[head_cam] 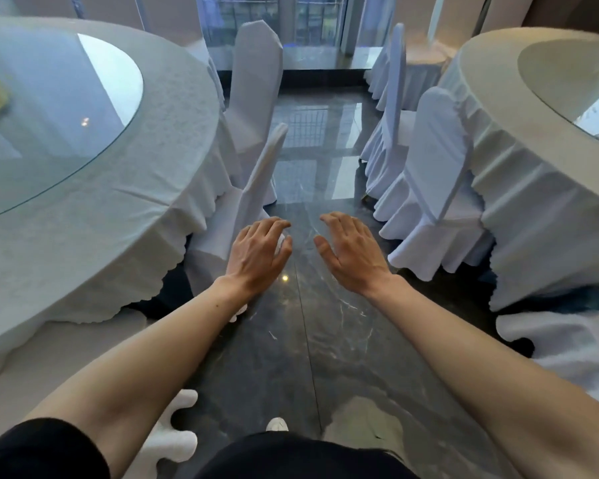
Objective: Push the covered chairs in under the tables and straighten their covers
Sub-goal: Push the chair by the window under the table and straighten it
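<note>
A white-covered chair (pixel 246 202) stands at the left round table (pixel 94 188), seen edge-on, its seat partly under the tablecloth. My left hand (pixel 258 252) hovers just in front of its skirt, fingers spread, holding nothing. My right hand (pixel 348 252) is open over the dark floor, apart from any chair. A second covered chair (pixel 256 84) stands farther along the left table. Two covered chairs (pixel 433 160) (pixel 393 108) sit against the right round table (pixel 519 167).
A dark glossy marble aisle (pixel 312 333) runs between the two tables toward a window (pixel 274 25). Both tables carry glass turntables (pixel 66 108). White fabric (pixel 567 344) lies at lower right, and another cover's scalloped hem (pixel 173 440) at lower left.
</note>
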The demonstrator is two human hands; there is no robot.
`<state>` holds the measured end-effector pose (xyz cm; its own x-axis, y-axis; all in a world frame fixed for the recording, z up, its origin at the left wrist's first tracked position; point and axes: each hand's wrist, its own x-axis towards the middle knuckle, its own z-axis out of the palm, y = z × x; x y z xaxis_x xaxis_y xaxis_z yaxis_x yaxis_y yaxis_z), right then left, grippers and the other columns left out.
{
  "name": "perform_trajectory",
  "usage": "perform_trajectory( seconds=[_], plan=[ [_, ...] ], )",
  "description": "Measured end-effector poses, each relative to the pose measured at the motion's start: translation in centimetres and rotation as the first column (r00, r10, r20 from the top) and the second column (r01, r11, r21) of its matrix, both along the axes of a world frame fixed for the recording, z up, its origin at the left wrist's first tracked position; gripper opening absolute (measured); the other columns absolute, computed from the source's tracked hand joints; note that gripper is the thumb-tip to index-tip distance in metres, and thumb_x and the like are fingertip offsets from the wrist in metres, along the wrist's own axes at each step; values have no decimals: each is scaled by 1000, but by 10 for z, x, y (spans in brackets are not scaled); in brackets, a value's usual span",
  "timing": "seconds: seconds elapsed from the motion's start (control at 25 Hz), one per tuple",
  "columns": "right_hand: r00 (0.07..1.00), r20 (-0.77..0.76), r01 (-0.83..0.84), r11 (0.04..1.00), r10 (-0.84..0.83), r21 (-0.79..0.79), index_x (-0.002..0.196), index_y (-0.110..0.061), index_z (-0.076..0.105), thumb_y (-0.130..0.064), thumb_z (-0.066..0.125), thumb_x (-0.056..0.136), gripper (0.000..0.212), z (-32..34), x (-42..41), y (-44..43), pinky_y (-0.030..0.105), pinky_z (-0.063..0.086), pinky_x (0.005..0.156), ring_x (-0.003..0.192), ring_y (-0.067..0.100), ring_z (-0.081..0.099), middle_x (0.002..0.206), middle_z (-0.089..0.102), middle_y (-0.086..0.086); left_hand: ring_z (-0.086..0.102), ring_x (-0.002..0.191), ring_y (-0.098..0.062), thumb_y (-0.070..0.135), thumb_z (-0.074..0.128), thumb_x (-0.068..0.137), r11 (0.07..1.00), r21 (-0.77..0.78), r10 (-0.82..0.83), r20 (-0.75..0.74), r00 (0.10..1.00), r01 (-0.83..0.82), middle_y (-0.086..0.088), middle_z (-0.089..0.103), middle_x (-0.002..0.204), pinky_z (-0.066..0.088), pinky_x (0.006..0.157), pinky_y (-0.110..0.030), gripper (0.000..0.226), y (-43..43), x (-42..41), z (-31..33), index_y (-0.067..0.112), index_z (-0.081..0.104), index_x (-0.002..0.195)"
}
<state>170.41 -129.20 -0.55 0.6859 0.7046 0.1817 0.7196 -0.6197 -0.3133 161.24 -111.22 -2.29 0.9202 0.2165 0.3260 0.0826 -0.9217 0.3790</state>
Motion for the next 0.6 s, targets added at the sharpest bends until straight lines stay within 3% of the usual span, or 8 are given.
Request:
perform_trajectory(
  seconds=[0.36,0.6],
  plan=[
    [965,-14,-262,965,262,3,132,-10,45,-42,37,100,46,-12,238,32,41,36,99,119,31,48,133,51,11,51,117,-24,32,41,98,948,14,320,-55,946,-319,-3,55,129,38,97,-38,33,13,184,-21,17,51,125],
    [898,-36,-437,899,438,31,132,-9,44,-39,41,100,44,-8,341,67,41,38,95,111,33,51,126,55,13,53,114,-30,48,31,99,835,-1,544,-138,827,-550,-7,52,133,42,96,-46,44,24,252,-19,20,43,130]
  ],
)
